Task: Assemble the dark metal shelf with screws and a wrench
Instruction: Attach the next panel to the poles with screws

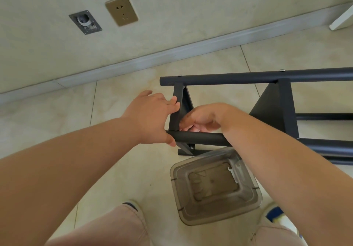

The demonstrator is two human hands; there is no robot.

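Observation:
The dark metal shelf (267,77) lies on its side on the tiled floor, its long tubes running to the right. My left hand (152,115) grips the end bracket, fingers over its upright bar and thumb on the near tube (200,138). My right hand (202,117) reaches inside the frame behind that tube with fingers curled; what they hold is hidden. Two screw heads (179,75) show on the top tube. A small silver wrench (234,173) lies in the clear plastic box (256,198) below the shelf.
The wall with a skirting board (172,54) runs behind the shelf, carrying a brass socket (121,10). My knees and shoes (131,206) flank the plastic box. A white furniture edge (342,19) stands at the top right.

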